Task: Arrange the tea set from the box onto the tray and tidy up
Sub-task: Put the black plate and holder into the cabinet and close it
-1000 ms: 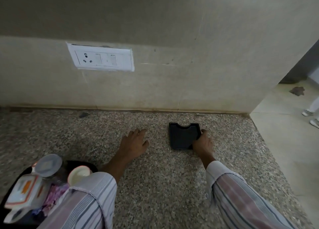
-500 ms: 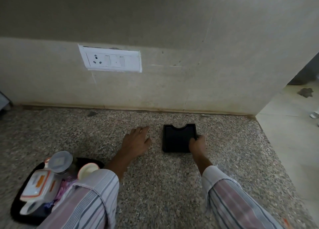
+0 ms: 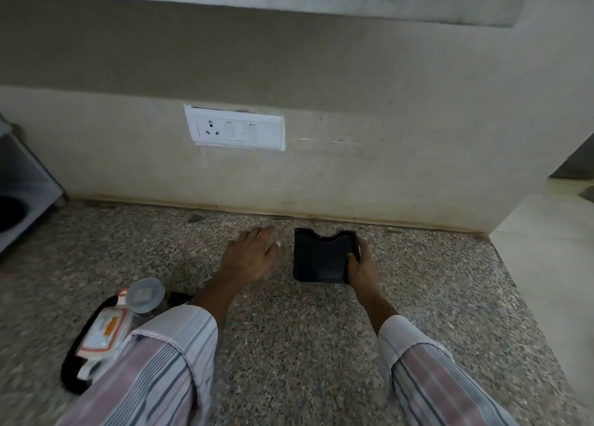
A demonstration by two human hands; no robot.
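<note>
A small black holder (image 3: 321,257) with a notched far edge lies on the speckled granite counter near the wall. My right hand (image 3: 361,270) grips its right side, thumb over the rim. My left hand (image 3: 254,258) rests flat on the counter just left of the holder, fingers spread, holding nothing. At the lower left a black tray (image 3: 72,377) carries a white and orange ceramic piece (image 3: 103,332) and a jar with a grey lid (image 3: 144,295); my left sleeve hides much of the tray.
A white socket and switch plate (image 3: 236,131) is on the wall behind. A grey appliance (image 3: 22,197) stands at the far left. The counter ends at the right edge (image 3: 527,297), with tiled floor beyond.
My right hand has slid the black holder a little left, toward my left hand. The view has tilted up and shifted; my left hand stays flat on the counter.
</note>
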